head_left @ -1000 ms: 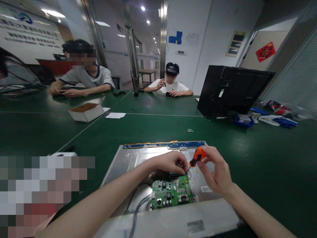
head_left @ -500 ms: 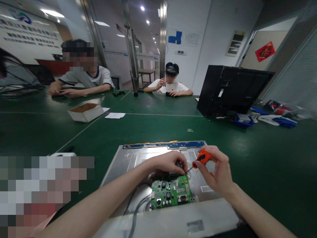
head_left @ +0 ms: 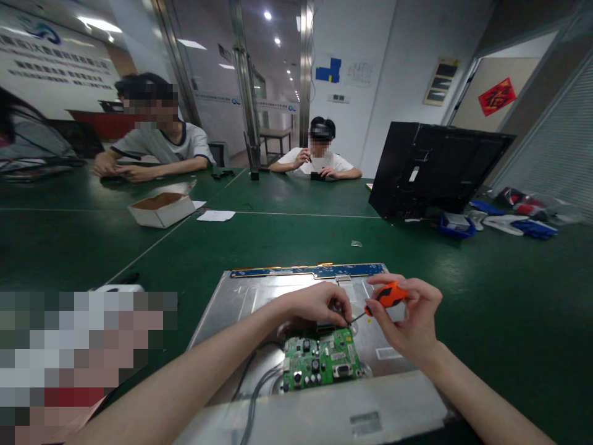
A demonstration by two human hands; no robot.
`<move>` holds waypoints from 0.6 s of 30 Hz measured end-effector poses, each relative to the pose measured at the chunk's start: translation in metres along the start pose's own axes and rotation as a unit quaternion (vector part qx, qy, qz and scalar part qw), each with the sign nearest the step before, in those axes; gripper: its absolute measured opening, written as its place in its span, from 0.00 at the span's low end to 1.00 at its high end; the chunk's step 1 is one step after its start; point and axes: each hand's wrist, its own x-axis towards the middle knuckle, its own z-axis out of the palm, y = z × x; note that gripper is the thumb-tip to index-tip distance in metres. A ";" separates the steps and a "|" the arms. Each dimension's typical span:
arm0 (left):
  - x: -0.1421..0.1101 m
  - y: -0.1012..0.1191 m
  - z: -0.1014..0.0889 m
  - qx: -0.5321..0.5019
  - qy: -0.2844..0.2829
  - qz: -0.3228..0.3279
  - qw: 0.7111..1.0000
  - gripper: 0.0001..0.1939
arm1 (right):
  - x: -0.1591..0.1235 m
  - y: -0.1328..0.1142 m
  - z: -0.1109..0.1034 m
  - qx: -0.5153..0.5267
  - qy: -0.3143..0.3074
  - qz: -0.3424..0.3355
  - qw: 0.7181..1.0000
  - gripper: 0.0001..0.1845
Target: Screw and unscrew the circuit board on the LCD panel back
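Note:
An orange and black screwdriver (head_left: 388,298) is gripped by its handle in my right hand (head_left: 414,315). Its thin shaft slants down to the left, and the tip meets the upper right corner of a green circuit board (head_left: 319,358). Around that tip, my left hand (head_left: 327,304) has its thumb and fingers pinched together; whatever lies between them is too small to make out. Beneath both hands lies a silver metal panel (head_left: 222,309) carrying the board. A blue circuit strip (head_left: 306,271) runs along the panel's far edge. Grey cables (head_left: 254,402) lead off the board's left side.
Across the green table (head_left: 287,238) sit two people, hands on small dark objects. A white open box (head_left: 162,213) and a paper slip (head_left: 216,216) lie at left. A black monitor (head_left: 435,170) stands at right beside a blue tray (head_left: 456,225) and gloves (head_left: 519,225).
The screwdriver handle has tipped lower and shifted right, with my right hand's fingers moving along. Its tip stays at the board corner. My left hand has not visibly moved.

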 end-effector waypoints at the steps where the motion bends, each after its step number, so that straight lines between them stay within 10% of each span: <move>1: 0.000 0.000 0.000 0.000 0.000 0.000 1.000 0.06 | 0.000 0.000 0.000 0.006 -0.003 0.000 1.000 0.30; 18: 0.002 -0.005 0.000 -0.004 -0.005 0.005 1.000 0.06 | 0.002 -0.002 -0.004 -0.051 -0.038 -0.006 0.998 0.28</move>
